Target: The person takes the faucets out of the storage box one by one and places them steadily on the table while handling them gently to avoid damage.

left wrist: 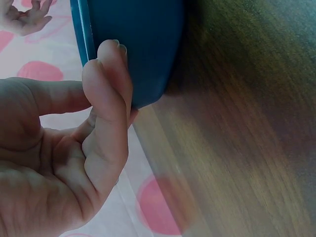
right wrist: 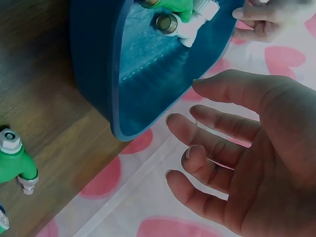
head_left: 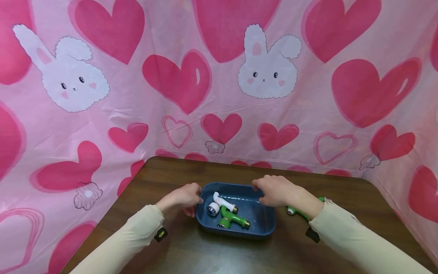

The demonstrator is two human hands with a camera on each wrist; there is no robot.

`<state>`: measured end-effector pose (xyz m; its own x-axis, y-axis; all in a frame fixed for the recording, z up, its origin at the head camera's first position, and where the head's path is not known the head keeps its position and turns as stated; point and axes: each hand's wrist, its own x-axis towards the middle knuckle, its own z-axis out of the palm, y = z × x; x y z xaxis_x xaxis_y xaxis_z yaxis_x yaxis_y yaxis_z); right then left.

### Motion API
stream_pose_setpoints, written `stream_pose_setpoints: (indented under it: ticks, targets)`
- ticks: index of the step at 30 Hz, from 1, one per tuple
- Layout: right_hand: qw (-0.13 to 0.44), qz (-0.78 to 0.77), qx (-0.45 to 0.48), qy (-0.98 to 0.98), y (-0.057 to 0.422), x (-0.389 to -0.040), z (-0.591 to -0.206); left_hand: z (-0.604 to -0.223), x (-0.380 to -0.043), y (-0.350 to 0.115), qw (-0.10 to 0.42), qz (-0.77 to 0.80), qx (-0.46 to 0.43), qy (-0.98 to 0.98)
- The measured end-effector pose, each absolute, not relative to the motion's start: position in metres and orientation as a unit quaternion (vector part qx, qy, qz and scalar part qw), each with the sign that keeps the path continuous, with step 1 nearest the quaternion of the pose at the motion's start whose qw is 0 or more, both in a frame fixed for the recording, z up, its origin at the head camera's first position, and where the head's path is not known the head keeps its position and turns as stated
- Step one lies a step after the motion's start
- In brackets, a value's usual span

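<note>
A blue plastic tub [head_left: 253,217] stands on the table, holding a white tap [head_left: 223,201] and a green tap [head_left: 236,219] side by side. At its left end my left hand [head_left: 184,198] pinches the rim, thumb at the edge and bent fingers along the outer wall [left wrist: 148,49]. My right hand [head_left: 278,190] hovers by the far right corner. In the right wrist view its fingers [right wrist: 212,143] are spread and loosely bent, with nothing between them. Partly hidden under the right forearm lies green tapware [head_left: 297,211].
The brown wooden table [head_left: 178,251] has rounded far corners. Behind it and along both sides hangs a pink cloth [head_left: 219,99] with hearts and rabbits. Green tapware [right wrist: 17,163] lies to the right of the tub.
</note>
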<state>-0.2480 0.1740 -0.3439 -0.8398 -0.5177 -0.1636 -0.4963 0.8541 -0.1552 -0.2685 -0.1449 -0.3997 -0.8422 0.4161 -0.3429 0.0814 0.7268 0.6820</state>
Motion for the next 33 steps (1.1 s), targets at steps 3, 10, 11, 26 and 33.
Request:
stream_pose_setpoints:
  ticks: [3, 10, 11, 26, 33]
  targets:
    - [0.101, -0.051, -0.267, 0.957, 0.171, -0.248, -0.345, -0.399, -0.268, -0.145, 0.245, 0.344, 0.139, 0.896]
    - [0.105, -0.05, -0.274, 0.955, 0.166, -0.25, -0.346, -0.398, -0.267, -0.144, 0.248, 0.346, 0.137, 0.895]
    - [0.106, -0.051, -0.274, 0.955, 0.165, -0.25, -0.346, -0.397, -0.268, -0.144, 0.249, 0.346, 0.136, 0.894]
    - [0.117, -0.044, -0.269, 0.955, 0.156, -0.253, -0.352, -0.398, -0.268, -0.144, 0.252, 0.344, 0.136, 0.894]
    - [0.117, -0.039, -0.283, 0.951, 0.152, -0.253, -0.351, -0.399, -0.268, -0.143, 0.244, 0.34, 0.134, 0.898]
